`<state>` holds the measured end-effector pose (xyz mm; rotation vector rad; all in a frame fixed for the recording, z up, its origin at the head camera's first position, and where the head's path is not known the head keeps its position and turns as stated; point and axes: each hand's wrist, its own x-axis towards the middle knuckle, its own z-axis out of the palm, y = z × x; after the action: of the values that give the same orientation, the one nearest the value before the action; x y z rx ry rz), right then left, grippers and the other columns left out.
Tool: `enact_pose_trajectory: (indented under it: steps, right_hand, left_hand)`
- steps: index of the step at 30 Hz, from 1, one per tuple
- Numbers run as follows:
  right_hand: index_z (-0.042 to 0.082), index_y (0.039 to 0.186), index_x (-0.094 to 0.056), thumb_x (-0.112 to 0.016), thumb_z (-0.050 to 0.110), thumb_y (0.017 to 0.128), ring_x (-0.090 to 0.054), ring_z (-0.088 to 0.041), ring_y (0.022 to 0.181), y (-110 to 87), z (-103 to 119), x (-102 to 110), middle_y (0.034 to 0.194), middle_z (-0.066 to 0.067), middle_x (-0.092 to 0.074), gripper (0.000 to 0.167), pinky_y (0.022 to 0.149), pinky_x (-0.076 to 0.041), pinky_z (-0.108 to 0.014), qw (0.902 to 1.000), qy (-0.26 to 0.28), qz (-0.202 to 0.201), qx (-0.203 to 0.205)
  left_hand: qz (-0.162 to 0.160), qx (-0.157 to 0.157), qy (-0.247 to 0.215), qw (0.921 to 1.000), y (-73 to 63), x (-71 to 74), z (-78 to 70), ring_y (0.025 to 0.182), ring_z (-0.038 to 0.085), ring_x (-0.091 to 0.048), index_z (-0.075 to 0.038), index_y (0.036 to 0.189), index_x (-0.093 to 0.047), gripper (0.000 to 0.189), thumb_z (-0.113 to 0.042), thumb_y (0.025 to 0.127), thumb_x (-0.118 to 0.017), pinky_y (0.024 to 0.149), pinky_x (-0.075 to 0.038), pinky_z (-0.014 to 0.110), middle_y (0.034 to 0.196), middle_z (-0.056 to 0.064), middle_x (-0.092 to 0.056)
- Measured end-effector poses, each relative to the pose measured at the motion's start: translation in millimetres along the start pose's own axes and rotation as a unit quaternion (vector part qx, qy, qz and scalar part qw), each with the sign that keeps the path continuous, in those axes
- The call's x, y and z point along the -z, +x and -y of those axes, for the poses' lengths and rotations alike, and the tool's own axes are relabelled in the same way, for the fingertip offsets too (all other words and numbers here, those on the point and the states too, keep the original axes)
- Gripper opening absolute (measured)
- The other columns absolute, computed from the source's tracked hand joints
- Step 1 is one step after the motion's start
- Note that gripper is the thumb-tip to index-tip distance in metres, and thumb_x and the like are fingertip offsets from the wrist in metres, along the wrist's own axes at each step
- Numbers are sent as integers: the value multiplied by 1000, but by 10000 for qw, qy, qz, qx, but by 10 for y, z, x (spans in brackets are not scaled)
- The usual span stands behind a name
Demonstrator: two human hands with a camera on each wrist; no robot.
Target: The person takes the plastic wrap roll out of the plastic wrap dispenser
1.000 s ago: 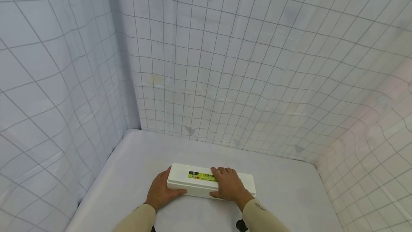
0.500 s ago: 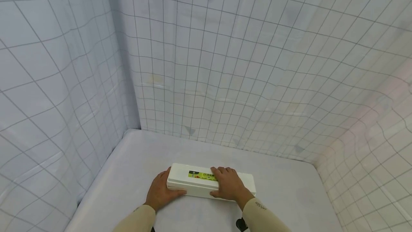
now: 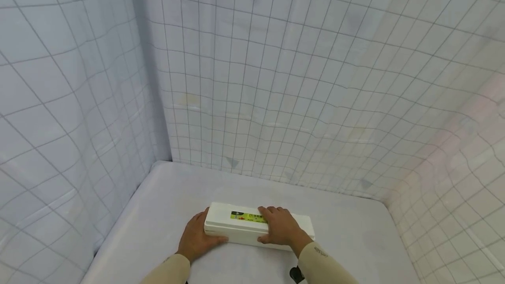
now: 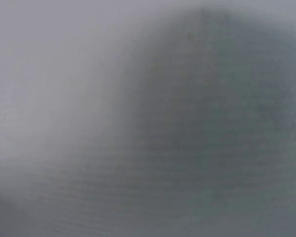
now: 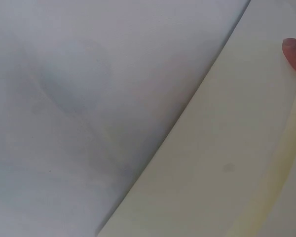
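Gripping a white box (image 3: pixel 244 231) on the bench (image 3: pixel 363 240), the fingers of left hand (image 3: pixel 198 237) and right hand (image 3: pixel 281 228), the latter partly hiding a label (image 3: pixel 245 217), face gridded sheeting (image 3: pixel 260 86).

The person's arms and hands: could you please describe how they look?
Both arms wear long, beige fabric sleeves: the left sleeve and the right sleeve, which bears a small dark marking. The left hand and right hand wear no gloves. A rounded black item shows beside the right sleeve.
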<state>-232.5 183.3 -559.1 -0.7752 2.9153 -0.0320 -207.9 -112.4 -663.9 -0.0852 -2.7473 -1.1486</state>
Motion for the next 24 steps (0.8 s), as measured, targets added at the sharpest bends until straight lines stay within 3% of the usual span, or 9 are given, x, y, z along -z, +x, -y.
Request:
enact_pose_trajectory:
  steps: [7,14,24]
  right_hand:
    - [21,151,-47,-80,69,73,-63,-27,122,3,-24,1,136,-4,-65,97,105,-52,-49,9999,97,-75,40]
    - [21,152,-47,-81,69,72,-63,-28,122,-5,-62,21,138,-5,-64,100,104,-53,-50,9991,416,120,-24]
    - [20,155,-42,-77,73,73,-60,-30,126,-16,-68,13,141,-6,-60,103,106,-51,-53,9995,279,43,105]
  left_hand:
    - [-117,-141,202,9996,0,-40,44,121,31,-61,-21,149,-49,120,-84,52,-81,107,-50,53,127,6,-69]
    - [-167,-217,231,9994,-26,-39,-6,120,31,-62,-20,147,-52,117,-81,52,-84,105,-50,53,125,7,-69]
    - [237,59,306,9992,-2,5,-42,130,35,-56,-15,154,-45,125,-85,56,-79,113,-44,56,139,10,-63]
